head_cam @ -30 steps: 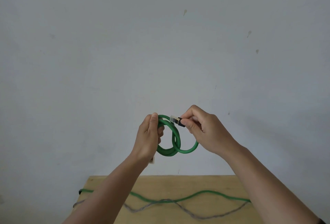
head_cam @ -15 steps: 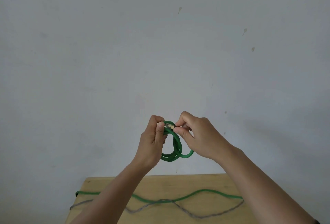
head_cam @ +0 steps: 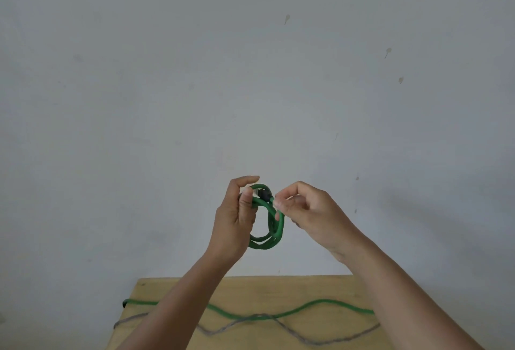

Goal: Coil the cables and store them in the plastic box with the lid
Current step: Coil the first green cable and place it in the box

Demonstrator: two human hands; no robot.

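left hand (head_cam: 235,215): raised chest-high in front of the wall, my thumb pinning the green coil (head_cam: 267,227)
right hand (head_cam: 309,213): fingertips pinching the coil's right side
coil: hanging between my hands, above the table (head_cam: 320,291)
other cables: green cable (head_cam: 320,305) and grey cable (head_cam: 292,333) lying loose on the table

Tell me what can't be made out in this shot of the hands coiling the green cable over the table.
- Plastic box and lid: not in the head view at all.
- Coiled green cable: its left side is hidden behind the left hand; the plug is too small to identify.
- Right hand: fingertips blurred, so its grip on the coil is unclear.
- Green cable and grey cable on the table: stretches covered by the forearms.
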